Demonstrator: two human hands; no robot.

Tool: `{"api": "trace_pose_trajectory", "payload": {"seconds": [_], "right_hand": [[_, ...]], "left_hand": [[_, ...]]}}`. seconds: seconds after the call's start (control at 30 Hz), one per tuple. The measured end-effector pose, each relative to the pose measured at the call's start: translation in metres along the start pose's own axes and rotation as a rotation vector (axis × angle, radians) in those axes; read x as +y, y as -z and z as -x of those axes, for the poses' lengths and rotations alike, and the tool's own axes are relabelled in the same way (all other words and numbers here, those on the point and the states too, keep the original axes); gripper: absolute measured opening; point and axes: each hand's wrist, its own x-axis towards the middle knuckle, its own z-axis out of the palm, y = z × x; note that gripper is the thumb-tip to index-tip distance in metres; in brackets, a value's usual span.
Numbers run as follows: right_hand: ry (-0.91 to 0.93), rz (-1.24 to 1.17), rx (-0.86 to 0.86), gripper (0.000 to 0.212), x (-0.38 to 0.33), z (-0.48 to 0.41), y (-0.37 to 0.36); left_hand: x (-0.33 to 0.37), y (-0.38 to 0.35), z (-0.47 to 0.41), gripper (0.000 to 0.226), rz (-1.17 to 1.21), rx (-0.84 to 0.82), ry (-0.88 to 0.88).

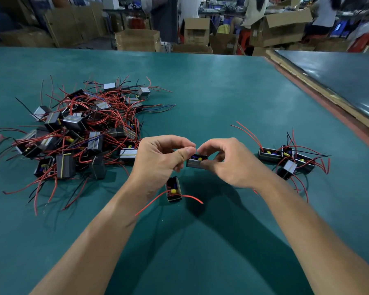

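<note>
- Nearest me are the person's two bare forearms, reaching out over the teal-green matted desk [200, 92] and meeting above its middle.
- Between the hands, lifted just off the desk, is a small black open-topped box [197, 162] with grey ribbed sides and yellow and blue parts inside.
- The right hand [228, 162] is curled round the box's right end, fingers behind it, clamping it.
- The left hand [162, 158] has thumb and forefinger pinched together at the box's top left corner. Whether they hold the rim or a thin wire, I cannot tell.
- The box looks light and rigid, easy to hold in the fingertips. I'd take it by the ribbed long sides, since the parts inside and the thin leads look delicate and could bend or pull loose.
- Just below the hands a second black box [174, 189] lies on the desk, red wires trailing out both ways. A lowered hand could snag them.
- To the left sits a tangled heap of boxes and wires [73, 122], red and black, its near edge just beside the left hand.
- To the right a small cluster of boxes [271, 155] lies near the right forearm.
- The stretch of desk beyond the hands gives room to move. The desk's right edge, marked by a reddish strip [339, 112], is well apart.
</note>
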Motion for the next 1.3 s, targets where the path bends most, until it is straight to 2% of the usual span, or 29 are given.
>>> {"api": "trace_pose_trajectory", "payload": {"seconds": [0.13, 0.37, 0.63, 0.87, 1.13, 1.3], "right_hand": [[0.001, -0.037, -0.027, 0.015, 0.0023, -0.0011, 0.0004], [-0.007, 0.025, -0.037, 0.014, 0.0085, -0.0039, 0.0008], [0.014, 0.046, -0.046, 0.015, 0.0061, -0.0030, 0.0008], [0.004, 0.059, -0.048, 0.015, 0.0058, -0.0026, 0.0011], [-0.005, 0.051, -0.047, 0.017, 0.0041, -0.0020, 0.0015], [0.000, 0.028, -0.054, 0.014, 0.0001, -0.0012, 0.0024]], "left_hand": [[-0.0012, 0.0016, 0.0000, 0.004, 0.005, 0.011, 0.035], [-0.0025, 0.0021, -0.0035, 0.024, 0.008, 0.041, 0.159], [-0.0041, 0.0054, -0.0041, 0.001, -0.085, 0.040, 0.114], [-0.0031, 0.0046, -0.0032, 0.005, -0.065, -0.002, 0.157], [-0.0044, 0.0025, -0.0023, 0.012, -0.148, -0.044, 0.127], [-0.0014, 0.0019, -0.0016, 0.012, -0.104, -0.037, 0.112]]}}
